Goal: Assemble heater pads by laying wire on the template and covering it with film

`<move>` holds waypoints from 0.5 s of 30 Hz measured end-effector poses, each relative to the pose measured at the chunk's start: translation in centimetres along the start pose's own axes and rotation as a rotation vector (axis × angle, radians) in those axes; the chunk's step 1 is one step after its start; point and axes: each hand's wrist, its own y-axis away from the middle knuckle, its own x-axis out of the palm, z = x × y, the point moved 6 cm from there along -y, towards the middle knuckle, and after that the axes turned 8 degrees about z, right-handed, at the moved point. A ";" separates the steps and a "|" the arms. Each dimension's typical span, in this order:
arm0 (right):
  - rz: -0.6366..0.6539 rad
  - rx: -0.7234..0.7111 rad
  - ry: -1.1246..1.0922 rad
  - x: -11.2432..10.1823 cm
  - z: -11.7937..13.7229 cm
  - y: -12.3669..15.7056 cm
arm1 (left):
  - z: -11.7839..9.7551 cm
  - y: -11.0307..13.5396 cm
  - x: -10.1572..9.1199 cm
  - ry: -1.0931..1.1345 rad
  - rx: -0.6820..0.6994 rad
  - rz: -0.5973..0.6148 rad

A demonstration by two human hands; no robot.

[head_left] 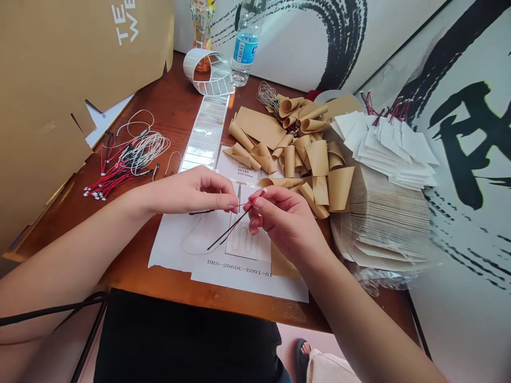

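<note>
Okay so the thin red-and-black wire lead (228, 230) was stretched between both hands, just above the printed sheets (171, 239) on the worktop (170, 101). The right hand (281, 215) had it pinched thumb-to-finger near a little white tip (263, 192), and the left hand (211, 194) seemed to nip the red strand. Looked super light and floppy to me, probably easy to strain, so holding by that tip seemed safest.
</note>
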 end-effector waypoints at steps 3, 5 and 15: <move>-0.012 0.005 -0.056 0.0 -0.1 -0.1 | -0.2 0.1 0.0 0.002 0.027 -0.055; -0.027 0.001 -0.065 0.0 -0.1 -0.1 | -0.3 0.2 0.2 0.038 0.022 -0.071; -0.040 -0.061 0.063 -0.1 0.0 0.3 | -1.1 0.4 1.3 -0.006 0.004 -0.179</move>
